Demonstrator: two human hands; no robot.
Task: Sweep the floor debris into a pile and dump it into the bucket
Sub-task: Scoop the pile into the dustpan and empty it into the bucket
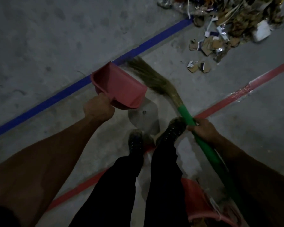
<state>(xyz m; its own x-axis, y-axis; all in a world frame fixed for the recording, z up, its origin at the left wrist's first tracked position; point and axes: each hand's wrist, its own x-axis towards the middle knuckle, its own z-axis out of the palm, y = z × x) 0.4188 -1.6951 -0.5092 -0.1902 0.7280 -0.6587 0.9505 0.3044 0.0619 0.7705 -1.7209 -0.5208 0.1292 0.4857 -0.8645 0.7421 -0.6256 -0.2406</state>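
Gripping the handle of a pink dustpan (120,86), the left hand (97,108) is curling its grip tight round the handle, with the pan lifted off the floor and its open mouth tilting up and away from the person. The right hand (203,130) is wrapping its grip round the green handle (202,141) of a grass broom (152,79), fingers pressed together on the shaft. The broom's bristle head is fanning out ahead and to the left of the right grip, just beside the right edge of the dustpan, its tips reaching toward a blue tape line (82,82) on the concrete floor (39,38). The debris pile (236,22) is lying far ahead and to the right of the right grip, well apart from both pan and broom: cardboard scraps, paper bits, foil pieces, dry leaves, with a few loose cardboard bits (198,67) trailing nearer. A red tape line (236,94) is running diagonally across the floor, passing under the right grip. Behind and below the right grip, close to the person's right leg, the red bucket (198,203) is sitting, partly cut off at the frame edge; contents hard to tell. Two dark shoes (170,130) are standing between the two grips, dark trousers below.
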